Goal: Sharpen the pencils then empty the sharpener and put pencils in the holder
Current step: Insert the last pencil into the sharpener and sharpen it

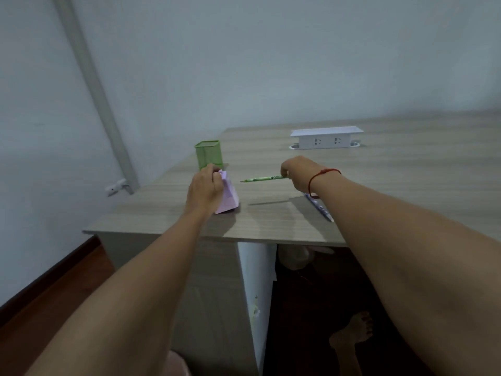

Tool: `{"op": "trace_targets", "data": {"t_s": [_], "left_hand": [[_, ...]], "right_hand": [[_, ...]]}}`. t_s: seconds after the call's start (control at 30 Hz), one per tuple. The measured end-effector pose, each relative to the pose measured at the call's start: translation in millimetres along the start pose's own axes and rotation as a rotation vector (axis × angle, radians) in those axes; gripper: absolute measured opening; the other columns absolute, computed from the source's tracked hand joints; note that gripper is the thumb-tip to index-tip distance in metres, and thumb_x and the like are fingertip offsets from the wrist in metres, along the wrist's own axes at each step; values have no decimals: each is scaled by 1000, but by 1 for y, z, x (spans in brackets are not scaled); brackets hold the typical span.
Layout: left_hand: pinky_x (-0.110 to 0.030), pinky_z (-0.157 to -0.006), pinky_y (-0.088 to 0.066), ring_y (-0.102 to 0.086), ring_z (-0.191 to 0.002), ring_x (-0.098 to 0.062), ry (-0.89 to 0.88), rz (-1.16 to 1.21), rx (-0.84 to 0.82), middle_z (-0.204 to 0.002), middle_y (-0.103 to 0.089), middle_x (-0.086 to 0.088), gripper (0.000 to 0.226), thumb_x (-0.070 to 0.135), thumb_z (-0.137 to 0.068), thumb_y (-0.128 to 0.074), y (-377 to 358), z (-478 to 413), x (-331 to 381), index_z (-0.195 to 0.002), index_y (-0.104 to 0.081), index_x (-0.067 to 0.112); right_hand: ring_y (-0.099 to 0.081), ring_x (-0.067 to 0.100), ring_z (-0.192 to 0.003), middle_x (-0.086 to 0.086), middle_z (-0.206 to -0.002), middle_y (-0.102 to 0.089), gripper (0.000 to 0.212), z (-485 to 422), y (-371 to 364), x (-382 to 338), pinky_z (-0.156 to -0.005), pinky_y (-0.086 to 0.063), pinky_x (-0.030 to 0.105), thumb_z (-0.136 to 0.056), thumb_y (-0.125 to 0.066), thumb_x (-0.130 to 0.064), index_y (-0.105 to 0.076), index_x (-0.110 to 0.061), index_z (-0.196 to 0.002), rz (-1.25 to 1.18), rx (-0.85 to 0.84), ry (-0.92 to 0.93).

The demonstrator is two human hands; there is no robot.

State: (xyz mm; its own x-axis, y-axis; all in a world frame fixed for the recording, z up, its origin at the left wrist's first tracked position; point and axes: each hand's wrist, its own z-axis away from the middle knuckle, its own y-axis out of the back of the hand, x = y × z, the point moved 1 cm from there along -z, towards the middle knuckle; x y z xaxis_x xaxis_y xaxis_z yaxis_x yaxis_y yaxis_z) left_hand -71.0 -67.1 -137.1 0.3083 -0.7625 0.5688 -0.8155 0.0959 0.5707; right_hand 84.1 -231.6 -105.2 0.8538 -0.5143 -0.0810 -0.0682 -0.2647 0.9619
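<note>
A pale purple sharpener [230,198] stands on the wooden desk [393,185] near its left side, and my left hand [204,188] grips it from the left, fingers curled over its top. My right hand [301,172] pinches a green patterned pencil [264,178] by its back end and holds it level above the desk, tip pointing left toward the sharpener with a gap between them. A second pencil, blue and white [320,208], lies on the desk under my right wrist. The green mesh holder [208,154] stands just behind my left hand.
A white socket box [326,138] sits raised out of the desk at the back. The desk's front edge runs just below my forearms, its left edge near the holder. A bare foot [355,332] shows on the dark floor under the desk.
</note>
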Motion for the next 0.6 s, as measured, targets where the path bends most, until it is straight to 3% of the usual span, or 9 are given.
{"op": "trace_targets", "data": {"t_s": [0.27, 0.47, 0.6], "left_hand": [[-31, -69, -39, -54, -87, -28, 116, 59, -52, -103, -63, -17, 30, 12, -94, -31, 35, 5, -17, -102, -59, 9], [-34, -76, -39, -56, -97, -33, -24, -18, -66, -107, -65, -16, 46, 25, -80, -26, 25, 15, 1, -102, -62, 7], [-34, -77, -38, -53, -98, -34, -9, -34, -4, -107, -65, -16, 50, 26, -77, -23, 21, 16, 5, -100, -61, 6]], "right_hand": [[-59, 33, -109, 16, -126, -57, 42, -4, 0, -57, -86, -47, 34, -89, -42, 11, -58, -9, -122, 5, 8, 71], [-60, 33, -110, 14, -126, -59, 35, -2, -2, -53, -92, -48, 35, -93, -46, 1, -63, -13, -120, 19, -7, 64], [-61, 34, -107, 16, -118, -64, 27, 0, -9, -52, -90, -50, 35, -95, -47, -6, -68, -9, -112, -18, -55, 64]]}}
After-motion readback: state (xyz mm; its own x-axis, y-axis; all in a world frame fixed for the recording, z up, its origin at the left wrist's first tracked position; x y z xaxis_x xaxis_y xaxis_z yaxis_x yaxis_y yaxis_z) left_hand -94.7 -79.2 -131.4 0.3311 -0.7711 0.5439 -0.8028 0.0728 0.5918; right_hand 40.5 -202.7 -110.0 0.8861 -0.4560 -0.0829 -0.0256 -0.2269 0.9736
